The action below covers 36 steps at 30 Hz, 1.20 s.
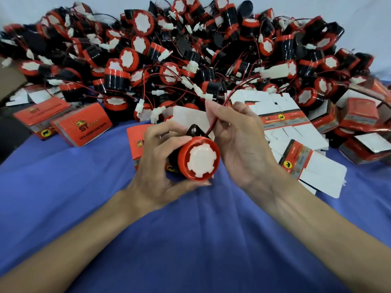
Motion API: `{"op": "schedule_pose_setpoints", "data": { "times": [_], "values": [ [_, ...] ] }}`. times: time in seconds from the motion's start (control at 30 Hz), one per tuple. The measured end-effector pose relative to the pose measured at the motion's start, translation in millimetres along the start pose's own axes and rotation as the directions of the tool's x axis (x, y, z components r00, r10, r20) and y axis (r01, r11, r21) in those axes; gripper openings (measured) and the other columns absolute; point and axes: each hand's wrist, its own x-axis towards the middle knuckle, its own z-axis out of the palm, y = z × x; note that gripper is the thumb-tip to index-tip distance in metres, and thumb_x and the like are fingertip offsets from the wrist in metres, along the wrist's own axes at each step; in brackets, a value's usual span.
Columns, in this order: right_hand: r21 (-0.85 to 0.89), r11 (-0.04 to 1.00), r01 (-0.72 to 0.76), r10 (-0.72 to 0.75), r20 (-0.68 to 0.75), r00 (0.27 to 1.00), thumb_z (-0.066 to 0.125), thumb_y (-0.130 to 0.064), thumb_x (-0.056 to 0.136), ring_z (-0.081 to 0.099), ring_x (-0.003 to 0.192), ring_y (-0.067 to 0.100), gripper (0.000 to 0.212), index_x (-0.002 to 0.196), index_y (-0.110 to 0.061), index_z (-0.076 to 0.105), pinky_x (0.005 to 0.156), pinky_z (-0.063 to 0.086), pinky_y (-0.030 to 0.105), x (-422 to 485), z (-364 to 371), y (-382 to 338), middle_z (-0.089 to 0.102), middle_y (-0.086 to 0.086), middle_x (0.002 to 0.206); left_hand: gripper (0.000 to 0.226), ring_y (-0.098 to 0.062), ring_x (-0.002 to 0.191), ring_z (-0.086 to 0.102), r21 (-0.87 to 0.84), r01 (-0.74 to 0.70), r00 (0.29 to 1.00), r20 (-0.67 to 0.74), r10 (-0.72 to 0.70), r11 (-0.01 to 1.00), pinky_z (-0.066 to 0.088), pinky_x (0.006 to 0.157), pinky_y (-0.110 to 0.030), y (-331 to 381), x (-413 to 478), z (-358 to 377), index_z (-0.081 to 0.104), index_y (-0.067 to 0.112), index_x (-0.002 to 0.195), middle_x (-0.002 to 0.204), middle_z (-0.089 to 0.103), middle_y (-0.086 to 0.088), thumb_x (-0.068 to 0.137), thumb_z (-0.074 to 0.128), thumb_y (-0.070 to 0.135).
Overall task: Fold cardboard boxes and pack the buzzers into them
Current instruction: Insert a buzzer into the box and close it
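The left hand [154,166] grips the buzzer [195,158], white face toward the person, long axis pointing away; the right hand's [239,140] fingers pinch its wire [213,123].

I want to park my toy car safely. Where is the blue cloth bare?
The blue cloth is bare between the two forearms, and at the left, in front of the folded boxes. Crowded: the buzzer pile at the back, flat box blanks at the right, and the middle, where the left hand holds a buzzer and the right hand pinches its wire.
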Motion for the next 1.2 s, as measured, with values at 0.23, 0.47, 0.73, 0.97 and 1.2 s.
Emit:
{"op": "schedule_pose_setpoints", "data": {
  "times": [0.23, 0.47, 0.73, 0.97, 1.2],
  "values": [
    [0.002, 0.997, -0.074, 0.073, 0.037, 0.997, 0.058, -0.004, 0.091, 0.063, 0.06, 0.005, 0.015, 0.102, -0.011, 0.05, 0.057, 0.053, 0.018, -5, 1, 7, 0.058, -0.001, 0.064, 0.054, -0.013, 0.122, 0.049, -0.168, -0.047, 0.999, 0.015, 0.05, 0.985, 0.043, 0.099, -0.032, 5, 1, -2, 0.042, 0.02, 0.118, 0.131, 0.048, 0.011, 0.084, 0.066, 0.054],
    [-0.406, 0.882, 0.238, -0.207, 0.119, 0.971, 0.055, -0.012, 0.096, 0.055, 0.065, 0.007, 0.021, 0.077, -0.014, 0.064, 0.087, 0.053, 0.039, -1, 1, 1, 0.061, -0.003, 0.073, 0.052, -0.018, 0.096, 0.047, 0.085, -0.163, 0.987, 0.01, 0.162, 0.983, 0.036, 0.092, -0.018, 1, 0, -7, 0.049, 0.01, 0.107, 0.099, 0.042, -0.01, 0.084, 0.063, 0.055],
    [-0.717, 0.44, 0.54, -0.405, 0.379, 0.832, 0.051, -0.014, 0.095, 0.062, 0.087, 0.008, 0.021, 0.104, -0.012, 0.07, 0.077, 0.047, 0.021, -12, -1, 15, 0.064, 0.001, 0.094, 0.063, 0.002, 0.101, 0.04, -0.02, 0.154, 0.968, -0.195, -0.155, 0.988, 0.039, 0.086, -0.017, -6, 2, -6, 0.037, 0.011, 0.115, 0.109, 0.033, 0.002, 0.083, 0.059, 0.061],
    [-0.621, 0.217, 0.753, -0.386, 0.654, 0.651, 0.068, -0.003, 0.083, 0.067, 0.09, 0.016, 0.016, 0.098, 0.0, 0.071, 0.082, 0.051, 0.021, -24, -3, 28, 0.072, 0.006, 0.094, 0.067, 0.017, 0.109, 0.047, 0.114, 0.257, 0.965, -0.084, -0.249, 0.96, 0.043, 0.088, -0.008, -5, 1, -11, 0.047, 0.002, 0.129, 0.122, 0.054, 0.011, 0.079, 0.066, 0.041],
    [-0.542, 0.293, 0.787, -0.431, 0.66, 0.615, 0.06, -0.004, 0.088, 0.066, 0.082, 0.02, 0.015, 0.089, 0.006, 0.071, 0.082, 0.049, 0.025, -25, -8, 36, 0.071, 0.012, 0.085, 0.049, -0.028, 0.102, 0.058, -0.045, 0.175, 0.956, -0.233, -0.181, 0.984, 0.048, 0.086, -0.035, -7, 5, -12, 0.039, 0.016, 0.119, 0.11, 0.053, -0.026, 0.087, 0.065, 0.042]
  ]
}}
